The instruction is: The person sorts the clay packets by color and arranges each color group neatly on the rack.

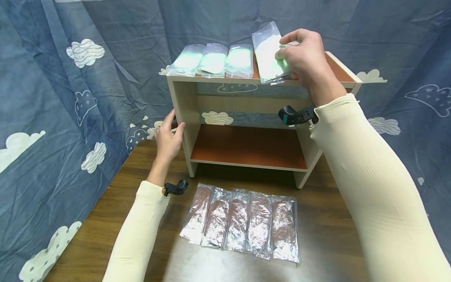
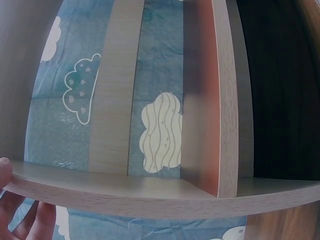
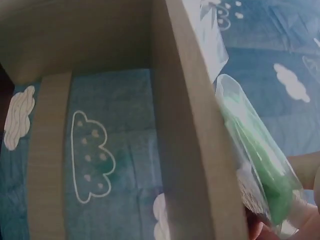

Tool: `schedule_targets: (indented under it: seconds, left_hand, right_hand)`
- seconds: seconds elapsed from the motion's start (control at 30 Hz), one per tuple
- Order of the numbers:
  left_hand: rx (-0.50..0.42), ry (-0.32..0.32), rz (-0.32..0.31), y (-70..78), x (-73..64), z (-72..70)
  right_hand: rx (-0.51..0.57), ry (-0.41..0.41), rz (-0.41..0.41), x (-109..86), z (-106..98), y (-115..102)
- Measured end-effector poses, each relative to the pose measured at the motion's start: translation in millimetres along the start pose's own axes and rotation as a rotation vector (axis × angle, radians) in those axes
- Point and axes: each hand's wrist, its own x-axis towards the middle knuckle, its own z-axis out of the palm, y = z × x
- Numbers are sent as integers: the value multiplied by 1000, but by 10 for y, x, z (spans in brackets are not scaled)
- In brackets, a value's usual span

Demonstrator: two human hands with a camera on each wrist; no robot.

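My right hand (image 1: 304,55) pinches a clear plastic packet (image 1: 268,53) with pale green contents over the top board of a small wooden shelf unit (image 1: 246,163). In the right wrist view the green packet (image 3: 260,155) is tilted beside the board's front edge, the fingertips at its lower end. My left hand (image 1: 169,137) holds the unit's left side panel (image 1: 183,113); in the left wrist view, its thumb lies at the panel's edge and the fingers (image 2: 40,220) on the outer side. Three similar packets (image 1: 213,60) lie side by side on the top board, left of the held one.
Several clear packets with brown showing through (image 1: 239,223) lie in a row on the wooden table (image 1: 327,235) before the unit. A reddish-brown lower shelf (image 1: 246,145) spans the unit. Blue cloth (image 1: 116,23) with cloud prints hangs behind and at the sides.
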Motion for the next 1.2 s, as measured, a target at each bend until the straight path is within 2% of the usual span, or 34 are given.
schedule_targets:
  seconds: [0.13, 0.27, 0.33, 0.47, 0.67, 0.8, 0.9, 1.0, 1.1, 1.2]
  left_hand:
    - [6, -12, 2, 10, -7, 14]
    - [7, -14, -2, 15, -12, 24]
    - [1, -13, -6, 16, -12, 24]
    - [-22, -13, -12, 20, -14, 21]
    - [-41, -14, -10, 24, -16, 6]
    - [-26, -12, -1, 20, -15, -17]
    - [-15, -6, -1, 19, -15, -31]
    - [1, 2, 3, 17, -14, -39]
    - [18, 10, 12, 13, -13, -36]
    - [13, 9, 17, 6, -16, -26]
  right_hand:
    - [-166, 22, 22, 67, -2, 35]
    - [-407, 30, -60, 96, -23, 51]
    - [-459, 11, -94, 97, -54, 65]
    - [-429, -59, -167, 92, -202, 165]
    - [-422, -245, -370, 116, -576, 434]
    - [-428, -339, -397, 111, -725, 517]
    - [-449, -401, -412, 88, -725, 494]
    - [-484, -470, -462, 67, -665, 443]
    - [-516, -509, -490, 43, -617, 414]
    - [-543, -504, -489, 29, -604, 415]
